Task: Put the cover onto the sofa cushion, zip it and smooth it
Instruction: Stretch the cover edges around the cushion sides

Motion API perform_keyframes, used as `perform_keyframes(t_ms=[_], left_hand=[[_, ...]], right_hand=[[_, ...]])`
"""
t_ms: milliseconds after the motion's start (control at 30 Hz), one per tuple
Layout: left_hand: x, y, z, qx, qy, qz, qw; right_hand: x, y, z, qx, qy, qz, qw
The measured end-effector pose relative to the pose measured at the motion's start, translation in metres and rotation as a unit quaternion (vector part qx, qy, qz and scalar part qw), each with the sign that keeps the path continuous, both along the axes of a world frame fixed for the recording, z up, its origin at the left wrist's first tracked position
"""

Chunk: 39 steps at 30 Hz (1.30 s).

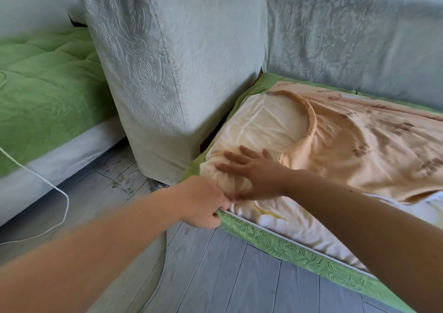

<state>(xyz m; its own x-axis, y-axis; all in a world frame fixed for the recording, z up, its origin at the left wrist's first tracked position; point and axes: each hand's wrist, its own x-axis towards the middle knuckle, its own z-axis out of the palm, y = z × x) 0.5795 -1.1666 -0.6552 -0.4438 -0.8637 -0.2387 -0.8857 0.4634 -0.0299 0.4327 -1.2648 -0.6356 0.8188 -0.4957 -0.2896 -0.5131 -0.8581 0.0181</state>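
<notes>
Two hands meet at the near corner of the cushion (263, 120), which lies toward 3 o'clock. The left hand (203, 202) pinches the edge of the green cover (287, 248). The right hand (259, 173) lies flat on the cushion, fingers spread. A peach cloth (359, 144) drapes the cushion toward 2 o'clock.

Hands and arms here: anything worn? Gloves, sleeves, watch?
Nothing worn shows. The left hand and right hand are ungloved, no ring or watch visible. The left forearm and right forearm run sleeveless to the frame edge.
</notes>
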Motion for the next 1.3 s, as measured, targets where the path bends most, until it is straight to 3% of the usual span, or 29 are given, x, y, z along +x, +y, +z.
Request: perform_keyframes(t_ms=[167, 300, 500, 667, 867, 1000, 1100, 1200, 1300], left_hand=[[0.018, -0.012, -0.008, 0.068, -0.008, 0.054, 0.996], [0.015, -0.011, 0.004, 0.054, -0.049, 0.082, 0.994], [-0.036, 0.005, 0.045, -0.091, -0.190, -0.059, 0.976], [-0.057, 0.012, 0.024, -0.023, -0.187, -0.092, 0.978], [-0.041, -0.019, 0.016, -0.050, -0.143, -0.092, 0.984], [-0.026, -0.028, 0.016, 0.045, -0.021, 0.003, 0.999], [-0.010, -0.030, 0.009, 0.074, 0.074, 0.059, 0.993], [-0.007, -0.031, 0.005, 0.087, 0.104, 0.099, 0.986], [-0.013, -0.031, 0.004, 0.076, 0.100, 0.116, 0.985]], right_hand=[[-0.002, 0.002, -0.008, -0.002, 0.065, 0.014, 0.998], [-0.006, 0.001, -0.006, 0.002, 0.067, 0.005, 0.998], [-0.008, -0.004, 0.010, 0.031, 0.064, 0.011, 0.997], [-0.007, -0.006, -0.018, 0.007, 0.080, 0.058, 0.995], [-0.007, -0.012, -0.018, 0.086, 0.012, 0.012, 0.996], [-0.029, -0.003, 0.000, 0.194, -0.213, -0.081, 0.954], [-0.063, 0.019, -0.006, 0.022, -0.282, -0.041, 0.958], [-0.093, 0.046, -0.023, -0.054, -0.207, -0.025, 0.977], [-0.103, 0.059, -0.025, -0.156, -0.168, 0.005, 0.973]])
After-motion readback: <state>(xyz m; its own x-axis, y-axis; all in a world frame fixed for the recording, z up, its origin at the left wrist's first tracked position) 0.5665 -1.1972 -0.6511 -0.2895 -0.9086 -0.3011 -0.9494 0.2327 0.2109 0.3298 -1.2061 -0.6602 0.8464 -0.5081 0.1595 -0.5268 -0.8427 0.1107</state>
